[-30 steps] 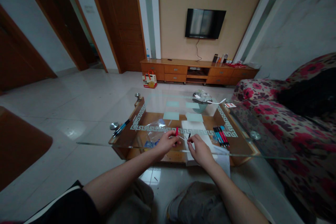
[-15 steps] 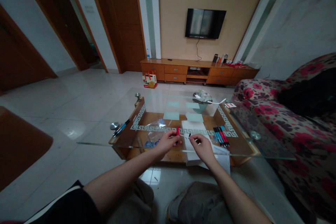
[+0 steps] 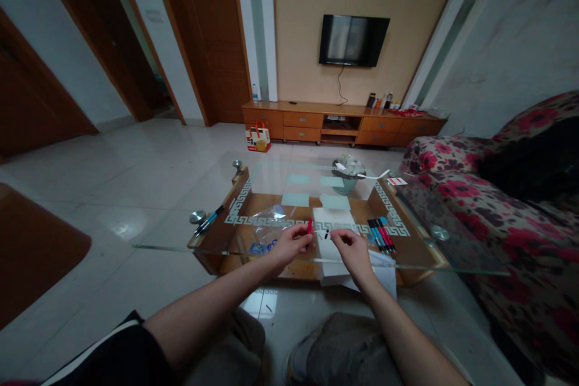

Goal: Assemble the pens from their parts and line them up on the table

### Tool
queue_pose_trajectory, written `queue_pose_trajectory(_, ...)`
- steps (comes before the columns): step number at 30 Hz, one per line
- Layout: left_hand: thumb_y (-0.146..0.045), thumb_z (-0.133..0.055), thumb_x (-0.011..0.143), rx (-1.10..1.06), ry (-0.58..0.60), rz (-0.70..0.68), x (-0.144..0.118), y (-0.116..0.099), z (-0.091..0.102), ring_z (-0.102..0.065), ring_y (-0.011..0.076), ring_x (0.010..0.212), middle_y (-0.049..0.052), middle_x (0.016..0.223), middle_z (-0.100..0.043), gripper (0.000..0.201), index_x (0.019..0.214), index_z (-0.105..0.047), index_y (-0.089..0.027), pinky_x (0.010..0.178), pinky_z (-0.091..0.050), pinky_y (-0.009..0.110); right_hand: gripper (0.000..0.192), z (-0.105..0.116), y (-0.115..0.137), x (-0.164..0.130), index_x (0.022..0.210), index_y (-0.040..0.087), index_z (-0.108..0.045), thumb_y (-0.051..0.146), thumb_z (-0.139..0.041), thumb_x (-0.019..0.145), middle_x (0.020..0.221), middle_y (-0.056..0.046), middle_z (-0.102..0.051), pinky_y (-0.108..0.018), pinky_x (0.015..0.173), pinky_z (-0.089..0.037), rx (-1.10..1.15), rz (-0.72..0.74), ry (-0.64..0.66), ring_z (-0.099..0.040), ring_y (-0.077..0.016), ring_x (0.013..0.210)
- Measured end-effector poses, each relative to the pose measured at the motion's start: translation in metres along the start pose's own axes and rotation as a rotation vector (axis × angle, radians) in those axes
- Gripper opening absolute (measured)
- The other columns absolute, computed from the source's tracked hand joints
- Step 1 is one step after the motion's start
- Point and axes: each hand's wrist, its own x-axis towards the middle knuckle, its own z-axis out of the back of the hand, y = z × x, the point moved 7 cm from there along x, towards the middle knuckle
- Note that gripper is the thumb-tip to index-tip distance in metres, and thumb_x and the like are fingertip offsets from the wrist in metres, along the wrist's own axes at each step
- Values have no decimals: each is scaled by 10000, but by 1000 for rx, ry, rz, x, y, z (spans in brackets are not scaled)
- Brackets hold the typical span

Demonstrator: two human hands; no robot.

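Observation:
My left hand (image 3: 293,242) is closed around a red pen barrel (image 3: 310,227), held upright over the glass table. Facing it, my right hand (image 3: 350,247) has thumb and forefinger pinched together; what lies between the tips is too small to make out. Just left of those fingertips shows a small black piece (image 3: 326,234), and whether it is held or lies below is unclear. Beneath both hands is a white box (image 3: 332,271). Several blue, red and black pens (image 3: 382,235) lie side by side to the right. Other pens (image 3: 208,221) rest at the table's left.
A clear plastic bag (image 3: 269,223) lies left of my hands, with a blue packet (image 3: 257,248) near it. Towards the back right are a basket (image 3: 348,181) and a small card (image 3: 397,181). The glass edge (image 3: 172,248) juts out past the wooden base.
My right hand has shifted slightly right, widening the gap between the hands. The red pen barrel has moved slightly right in my left hand.

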Motion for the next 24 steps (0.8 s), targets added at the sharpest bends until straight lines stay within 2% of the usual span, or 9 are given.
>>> queue_pose_trajectory(6,-405,-715,810,-8,55,-1,-2,-3,-7,-681,149,826,70,1044,-676,362,1097,-647,-194,651,-490,214,335,6,1,-1,826,146,-730,474,-688,771,797,-72,-715,-315,730,-474,88,-34,-70,-616,-208,755)
queue_pose_trajectory(11,-418,-701,825,-8,117,10,-3,-4,-11,-693,155,811,84,1017,-684,402,1146,-631,-188,666,-509,225,388,15,-1,-1,863,137,-708,515,-653,793,699,-39,-657,-269,593,-428,151,-50,-153,-558,-169,636)
queue_pose_trajectory(16,-412,-708,805,40,123,28,-3,1,-9,-682,146,766,78,973,-685,381,1090,-637,-168,639,-501,220,357,29,-1,1,855,145,-659,498,-648,807,629,14,-549,-232,542,-361,245,-24,-290,-462,-123,572)
queue_pose_trajectory(19,-402,-711,792,77,145,22,-2,5,-9,-649,117,683,57,920,-686,370,1068,-638,-167,611,-486,217,340,34,1,1,851,150,-634,488,-649,816,605,37,-494,-220,537,-336,283,-18,-328,-425,-109,562)
queue_pose_trajectory(24,-409,-704,793,124,193,-10,-2,7,-10,-615,105,644,47,861,-678,355,1039,-645,-160,592,-469,216,352,38,3,0,879,150,-622,499,-628,836,653,24,-525,-220,550,-345,270,2,-352,-431,-107,572)
